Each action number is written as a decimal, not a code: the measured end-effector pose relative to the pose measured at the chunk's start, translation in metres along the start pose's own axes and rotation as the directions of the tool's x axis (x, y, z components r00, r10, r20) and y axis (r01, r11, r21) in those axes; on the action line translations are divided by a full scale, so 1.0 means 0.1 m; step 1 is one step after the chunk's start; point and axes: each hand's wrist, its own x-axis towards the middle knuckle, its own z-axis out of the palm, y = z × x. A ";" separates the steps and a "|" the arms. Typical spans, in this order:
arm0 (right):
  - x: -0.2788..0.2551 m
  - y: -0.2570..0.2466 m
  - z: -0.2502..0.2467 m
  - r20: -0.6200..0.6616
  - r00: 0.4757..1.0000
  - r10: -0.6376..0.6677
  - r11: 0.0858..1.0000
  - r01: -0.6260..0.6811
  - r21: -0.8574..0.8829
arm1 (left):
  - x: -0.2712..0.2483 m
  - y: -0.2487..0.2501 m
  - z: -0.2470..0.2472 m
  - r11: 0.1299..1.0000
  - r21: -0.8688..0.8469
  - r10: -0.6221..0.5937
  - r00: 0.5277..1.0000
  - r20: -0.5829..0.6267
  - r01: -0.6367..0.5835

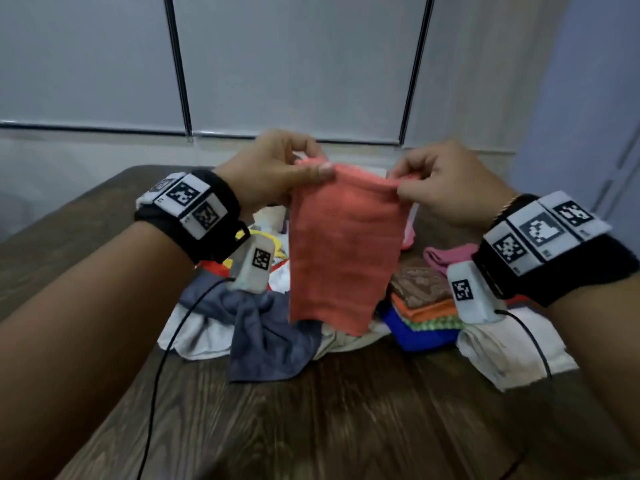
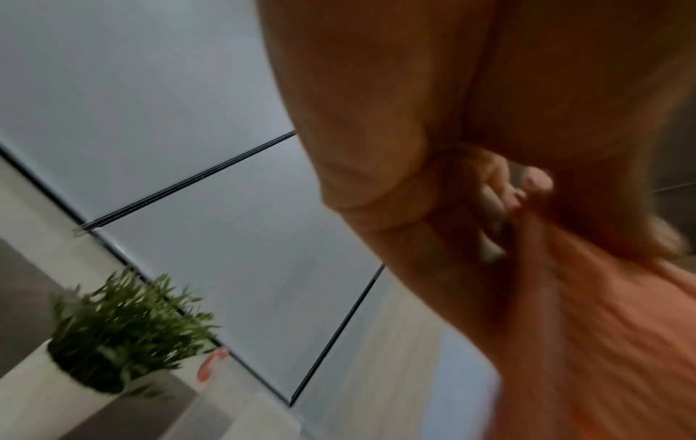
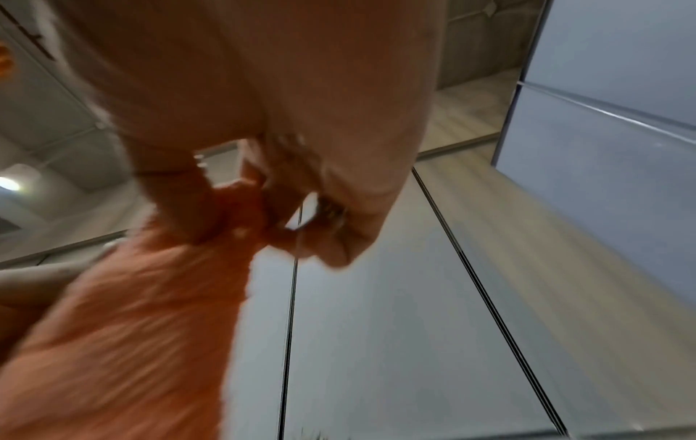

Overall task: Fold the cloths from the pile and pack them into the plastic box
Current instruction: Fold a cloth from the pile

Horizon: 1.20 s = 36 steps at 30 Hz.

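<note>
In the head view both hands are raised above the bench (image 1: pixel 346 410): the left hand (image 1: pixel 273 171) pinches one top corner of a coral cloth (image 1: pixel 343 251) and the right hand (image 1: pixel 446 183) pinches the other, so the cloth hangs flat between them and hides the middle of the pile (image 1: pixel 263 327) of loose cloths behind it. A stack of folded cloths (image 1: pixel 422 317) lies to the right, partly covered by the right wrist unit; no plastic box can be made out. The left wrist view is blurred, showing fingers (image 2: pixel 493 190) curled on coral fabric (image 2: pixel 602 342), with a potted plant (image 2: pixel 124 324) beyond. The right wrist view, equally smeared, shows fingers (image 3: pixel 211 208) bunching the cloth (image 3: pixel 143 327).
</note>
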 end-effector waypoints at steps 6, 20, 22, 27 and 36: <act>-0.66 0.13 0.25 0.672 0.727 0.141 0.965 -0.252 0.070 | -0.50 -0.23 0.26 0.956 0.159 -0.295 0.796 0.528 0.248; 0.50 -0.15 -0.14 -0.287 0.957 0.043 0.995 -0.016 0.096 | 0.41 0.24 -0.21 0.823 0.562 0.358 0.847 -0.393 -0.087; 0.51 -0.20 -0.21 -0.343 0.938 0.039 0.994 -0.001 0.110 | 0.42 0.33 -0.21 0.844 0.520 0.373 0.838 -0.399 -0.129; 0.09 -0.11 -0.10 -0.217 0.971 0.104 0.994 -0.099 0.035 | 0.06 0.18 -0.06 0.938 0.333 0.159 0.974 -0.161 -0.098; -0.73 0.38 0.52 0.635 0.679 0.369 0.929 -0.294 -0.226 | -0.52 -0.60 0.44 0.882 0.439 -0.411 0.731 0.545 0.169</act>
